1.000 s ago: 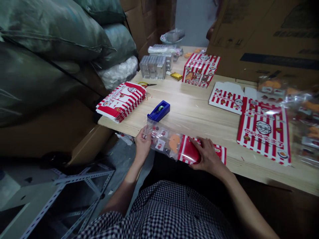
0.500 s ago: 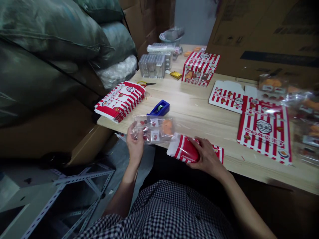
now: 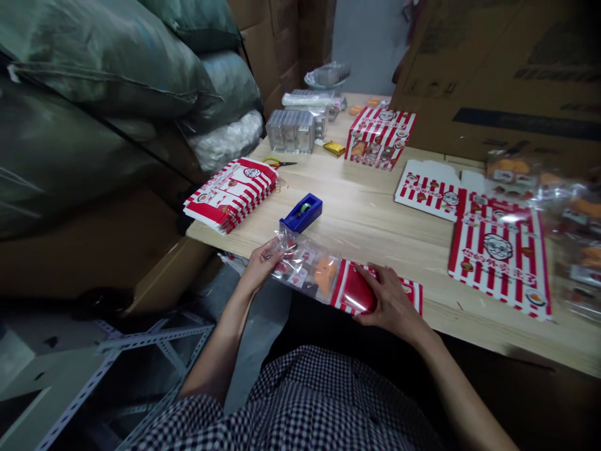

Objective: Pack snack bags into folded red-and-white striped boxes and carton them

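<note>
My left hand (image 3: 263,264) pinches the left end of a clear plastic pack (image 3: 305,269) that holds orange food-like pieces and small printed squares. The pack's right end meets the open left end of a red-and-white striped carton (image 3: 348,287); whether it sits inside or over the mouth I cannot tell. Around the carton's middle, my right hand (image 3: 389,300) is closed, thumb below and fingers on top. The carton lies on its side at the table's front edge. Just beyond the pack stands a blue tape dispenser (image 3: 303,213).
A stack of flat striped cartons (image 3: 232,191) lies at the left table edge, with scissors (image 3: 280,163) behind it. Clear plastic trays (image 3: 291,130) and an assembled striped box (image 3: 381,134) stand farther back. Unfolded cartons (image 3: 500,257) and filled packs (image 3: 586,250) lie to the right.
My left hand has brought the plastic pack down and right, from above the carton's left side to its open end. My right hand keeps its hold on the carton.
</note>
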Action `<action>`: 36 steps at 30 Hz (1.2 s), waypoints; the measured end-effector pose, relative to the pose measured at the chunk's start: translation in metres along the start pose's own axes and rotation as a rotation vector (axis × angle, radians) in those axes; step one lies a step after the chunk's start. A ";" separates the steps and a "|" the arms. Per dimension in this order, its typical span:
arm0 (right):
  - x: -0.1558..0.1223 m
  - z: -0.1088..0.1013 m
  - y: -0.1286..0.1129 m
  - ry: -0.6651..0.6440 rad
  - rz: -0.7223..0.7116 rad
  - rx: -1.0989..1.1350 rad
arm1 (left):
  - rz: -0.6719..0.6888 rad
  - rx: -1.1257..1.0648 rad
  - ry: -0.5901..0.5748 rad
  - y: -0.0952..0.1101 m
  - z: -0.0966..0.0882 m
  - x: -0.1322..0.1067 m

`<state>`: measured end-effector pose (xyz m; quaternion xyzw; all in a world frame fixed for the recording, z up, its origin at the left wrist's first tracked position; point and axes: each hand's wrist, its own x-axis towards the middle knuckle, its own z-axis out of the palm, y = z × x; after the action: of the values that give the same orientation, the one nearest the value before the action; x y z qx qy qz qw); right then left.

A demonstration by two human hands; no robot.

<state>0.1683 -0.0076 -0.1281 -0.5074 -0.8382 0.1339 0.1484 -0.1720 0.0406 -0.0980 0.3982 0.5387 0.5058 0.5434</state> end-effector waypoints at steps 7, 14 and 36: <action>0.001 0.002 0.005 0.056 -0.009 0.002 | -0.042 -0.088 -0.100 -0.017 0.020 -0.005; 0.000 0.001 0.003 0.052 0.001 0.017 | -0.124 -0.210 -0.210 -0.027 0.011 -0.011; 0.002 0.009 0.004 0.063 0.003 0.005 | -0.218 0.086 -0.489 0.008 -0.002 0.045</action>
<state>0.1673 -0.0041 -0.1376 -0.5121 -0.8321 0.1202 0.1761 -0.1792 0.0857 -0.0985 0.4708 0.4525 0.3096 0.6912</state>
